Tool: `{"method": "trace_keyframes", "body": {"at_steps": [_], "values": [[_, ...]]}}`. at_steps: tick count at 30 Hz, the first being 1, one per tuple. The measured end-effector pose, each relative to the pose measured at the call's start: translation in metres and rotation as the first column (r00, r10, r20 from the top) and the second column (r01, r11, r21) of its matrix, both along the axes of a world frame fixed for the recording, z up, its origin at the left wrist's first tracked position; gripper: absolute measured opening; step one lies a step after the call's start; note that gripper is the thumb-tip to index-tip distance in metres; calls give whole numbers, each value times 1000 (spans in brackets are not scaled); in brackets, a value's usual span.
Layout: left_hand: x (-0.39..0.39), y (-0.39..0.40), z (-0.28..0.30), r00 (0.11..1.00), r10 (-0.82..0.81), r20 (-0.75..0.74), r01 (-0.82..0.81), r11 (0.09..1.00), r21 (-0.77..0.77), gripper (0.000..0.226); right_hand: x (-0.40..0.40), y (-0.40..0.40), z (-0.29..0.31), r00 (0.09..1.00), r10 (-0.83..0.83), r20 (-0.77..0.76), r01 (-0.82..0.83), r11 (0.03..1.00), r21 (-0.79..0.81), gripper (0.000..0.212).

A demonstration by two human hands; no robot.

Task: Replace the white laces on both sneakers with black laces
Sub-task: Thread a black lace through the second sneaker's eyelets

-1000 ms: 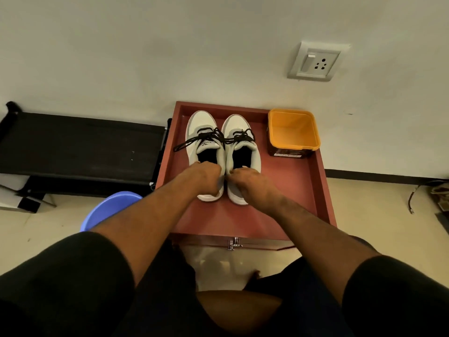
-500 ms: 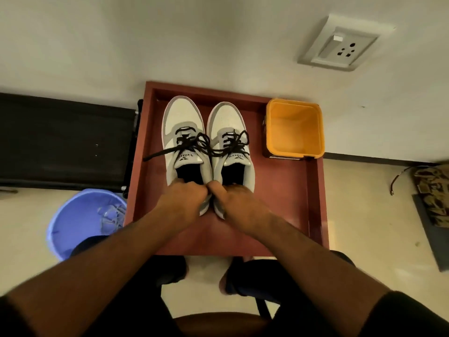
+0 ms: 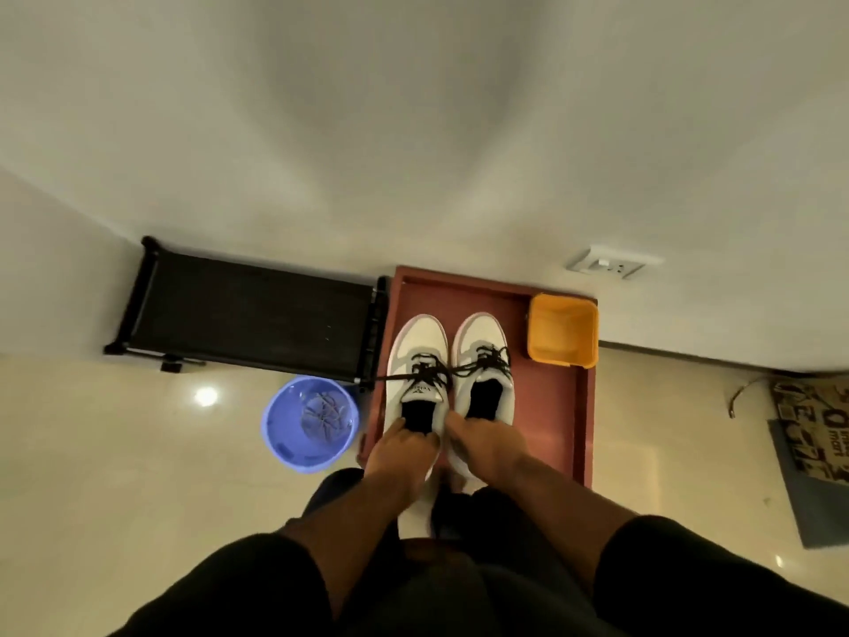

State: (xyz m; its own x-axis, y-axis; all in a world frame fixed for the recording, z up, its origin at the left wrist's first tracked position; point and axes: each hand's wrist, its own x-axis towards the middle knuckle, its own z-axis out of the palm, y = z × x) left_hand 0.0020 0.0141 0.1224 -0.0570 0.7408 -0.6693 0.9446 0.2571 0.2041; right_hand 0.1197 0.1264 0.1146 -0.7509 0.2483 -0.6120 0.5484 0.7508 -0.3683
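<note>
Pale tiled floor against a plain off-white wall; low reddish-brown wooden tray-top table [image 3: 546, 434] set against that wall. On it, side by side, toes toward the wall: left white-and-grey sneaker [image 3: 416, 360] and right white-and-grey sneaker [image 3: 482, 347], touching or nearly so.

Black flat laces [image 3: 459, 370] threaded through the eyelets of both shoes, knotted loosely, one loose end trailing left over the table edge. No white lace visible on either shoe. Judged: relacing done or nearly done; only tidying or a final set-down left.

Left hand [image 3: 402, 452] curled over the heel collar of the left sneaker, thumb at the opening. Right hand [image 3: 487, 445] gripping the heel of the right sneaker likewise.

Small dark print on the left tongue, too small to read.

Outward: orange square plastic tub [image 3: 563, 331] at the far right corner of the table. Blue round plastic basin [image 3: 310, 422] on the floor just left, holding a pale tangle, possibly the removed laces, not certain. Black slatted bench [image 3: 248, 312] further left. White wall socket [image 3: 606, 267] above. Printed mat [image 3: 813, 434] at far right, "mart" legible.
</note>
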Motion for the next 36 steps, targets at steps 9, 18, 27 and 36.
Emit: {"method": "trace_keyframes", "body": {"at_steps": [9, 18, 27, 36], "values": [[-57, -28, 73, 963, 257, -86, -253, 966, 58, 27, -76, -21, 54, 959, 212, -187, -218, 976, -14, 27], [-186, -99, 64, 917, 397, -35, -394, 916, 83, 28, -211, -73, 59, 923, 317, -216, -322, 947, 13, 21], [-364, -145, 27, 802, 553, 226, -556, 829, -60, 31, -363, -168, 11, 993, 61, -98, -55, 997, 62, 33], [-440, -156, -89, 925, 357, 132, -347, 933, -94, 35, -440, -192, -94, 999, 47, -27, -41, 986, 164, 46]]}}
